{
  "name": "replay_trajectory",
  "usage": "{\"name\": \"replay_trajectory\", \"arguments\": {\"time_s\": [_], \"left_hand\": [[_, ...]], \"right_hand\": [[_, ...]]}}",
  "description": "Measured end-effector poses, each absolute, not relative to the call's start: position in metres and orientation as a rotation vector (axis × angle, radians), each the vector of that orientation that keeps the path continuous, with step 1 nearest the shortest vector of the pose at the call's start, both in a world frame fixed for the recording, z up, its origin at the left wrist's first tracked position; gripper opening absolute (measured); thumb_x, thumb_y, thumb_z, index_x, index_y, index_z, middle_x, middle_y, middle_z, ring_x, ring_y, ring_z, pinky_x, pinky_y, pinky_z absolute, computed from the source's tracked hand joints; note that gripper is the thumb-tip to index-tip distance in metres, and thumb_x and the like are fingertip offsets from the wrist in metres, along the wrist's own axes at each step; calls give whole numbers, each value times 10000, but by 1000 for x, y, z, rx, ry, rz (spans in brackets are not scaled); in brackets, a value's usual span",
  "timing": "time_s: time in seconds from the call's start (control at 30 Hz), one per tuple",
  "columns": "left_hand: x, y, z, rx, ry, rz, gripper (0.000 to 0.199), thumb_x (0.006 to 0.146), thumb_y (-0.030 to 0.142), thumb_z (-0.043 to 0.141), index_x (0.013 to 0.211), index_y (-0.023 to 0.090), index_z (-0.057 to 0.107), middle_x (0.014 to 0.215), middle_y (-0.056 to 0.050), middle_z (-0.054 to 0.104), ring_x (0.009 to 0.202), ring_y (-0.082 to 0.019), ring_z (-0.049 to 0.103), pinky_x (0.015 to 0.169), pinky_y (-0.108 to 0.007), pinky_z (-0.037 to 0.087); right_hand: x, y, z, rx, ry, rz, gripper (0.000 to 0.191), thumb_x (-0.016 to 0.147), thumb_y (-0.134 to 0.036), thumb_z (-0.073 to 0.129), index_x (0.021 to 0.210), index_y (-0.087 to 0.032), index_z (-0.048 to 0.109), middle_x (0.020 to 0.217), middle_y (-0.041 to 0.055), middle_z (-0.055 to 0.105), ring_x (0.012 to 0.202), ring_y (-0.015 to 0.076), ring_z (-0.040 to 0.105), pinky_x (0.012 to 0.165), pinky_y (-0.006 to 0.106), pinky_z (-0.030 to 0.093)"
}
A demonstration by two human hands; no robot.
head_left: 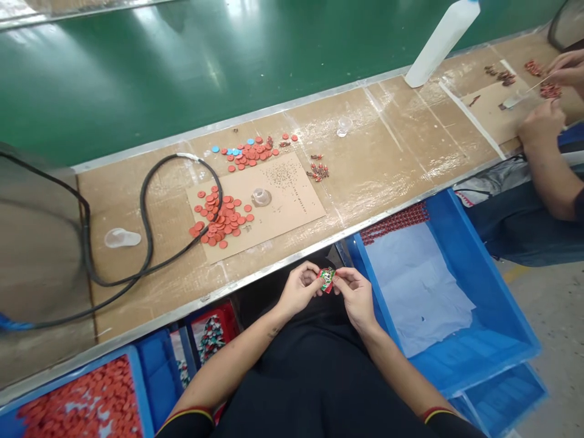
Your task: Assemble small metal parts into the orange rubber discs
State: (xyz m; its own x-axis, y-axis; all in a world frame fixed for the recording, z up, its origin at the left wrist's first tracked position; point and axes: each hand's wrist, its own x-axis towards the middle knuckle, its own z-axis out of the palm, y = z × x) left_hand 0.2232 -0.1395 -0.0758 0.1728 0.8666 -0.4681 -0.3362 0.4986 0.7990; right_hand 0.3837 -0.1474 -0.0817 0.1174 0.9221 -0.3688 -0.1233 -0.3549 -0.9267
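Note:
Over my lap, just off the table's front edge, I hold a small green and red packet (pixel 326 278) between both hands. My left hand (pixel 298 286) pinches its left side with thumb and finger. On the other side, my right hand (pixel 354 293) grips the packet the same way. White marks show on its green face; the fingertips cover its edges. Past the hands, a cardboard sheet (pixel 283 219) lies on the table, bearing red discs (pixel 223 219), tiny dark bits (pixel 285 173) and a small clear cup (pixel 261 196).
A black hose (pixel 148 231) loops over the table's left. A white bottle (pixel 442 42) leans at the back right. Blue bins (pixel 493 328) stand below the edge, one with red discs (pixel 91 401). At the far right, a co-worker's hands (pixel 542 121) hold a thin stick.

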Motion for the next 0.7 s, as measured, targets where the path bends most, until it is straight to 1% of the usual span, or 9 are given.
{"name": "replay_trajectory", "arguments": {"time_s": [0.07, 0.13, 0.2, 0.27, 0.33, 0.4, 0.47, 0.57, 0.7], "left_hand": [[223, -139, -76, 552, 1041, 914, 576, 620, 580, 964, 827, 168, 619, 600, 15, 657, 509, -123, 633, 501, -202, 462], [220, -139, -75, 509, 1000, 894, 585, 634, 629, 928, 818, 157, 635, 651, -34, 705, 554, -153, 679, 536, -224, 501], [217, -138, -76, 482, 976, 872, 627, 698, 741, 813, 828, 149, 654, 697, -78, 734, 586, -189, 711, 553, -255, 531], [215, -138, -76, 459, 968, 841, 676, 736, 810, 730, 835, 145, 662, 706, -93, 739, 599, -211, 727, 544, -266, 537], [214, -139, -76, 459, 974, 812, 662, 692, 774, 817, 809, 142, 660, 708, -91, 743, 615, -205, 733, 545, -250, 537], [215, -139, -75, 471, 980, 795, 622, 605, 655, 953, 785, 137, 659, 736, -85, 759, 644, -188, 738, 576, -238, 554], [216, -140, -74, 481, 979, 793, 610, 546, 573, 1015, 788, 133, 669, 768, -83, 775, 669, -178, 742, 618, -246, 579], [217, -142, -75, 495, 992, 812, 607, 548, 564, 1018, 812, 129, 687, 788, -86, 785, 682, -180, 746, 648, -271, 600], [217, -143, -77, 519, 1005, 843, 592, 586, 579, 999, 813, 123, 697, 765, -90, 775, 666, -189, 743, 640, -289, 604]], "right_hand": [[384, -149, -84, -1442, -970, 1264, 190, 801, -391, 852, 830, -227, 761, 743, 14, 744, 574, 131, 616, 532, 269, 529], [386, -149, -84, -1386, -1128, 1135, 111, 870, -337, 786, 822, -238, 769, 810, 30, 768, 641, 147, 669, 554, 268, 544], [390, -147, -83, -1317, -1302, 1029, 110, 926, -270, 723, 830, -247, 773, 863, 37, 783, 718, 157, 713, 593, 265, 565], [395, -144, -80, -1248, -1496, 943, 165, 969, -215, 668, 851, -251, 778, 877, 36, 787, 755, 157, 733, 645, 271, 592], [401, -140, -77, -1176, -1670, 872, 202, 993, -181, 633, 885, -255, 786, 895, 39, 790, 776, 157, 741, 693, 284, 617], [406, -136, -75, -1101, -1794, 817, 220, 1000, -156, 620, 936, -269, 798, 917, 41, 792, 798, 160, 744, 722, 294, 630], [410, -133, -74, -1036, -1876, 776, 249, 1000, -138, 618, 1002, -296, 809, 941, 43, 795, 815, 167, 739, 730, 306, 635], [415, -131, -75, -980, -1979, 714, 296, 1011, -142, 600, 1063, -335, 819, 957, 49, 801, 810, 182, 726, 717, 335, 642], [419, -129, -76, -946, -2105, 685, 337, 1027, -150, 568, 1136, -347, 819, 1027, 69, 815, 863, 211, 727, 738, 379, 663]]}}
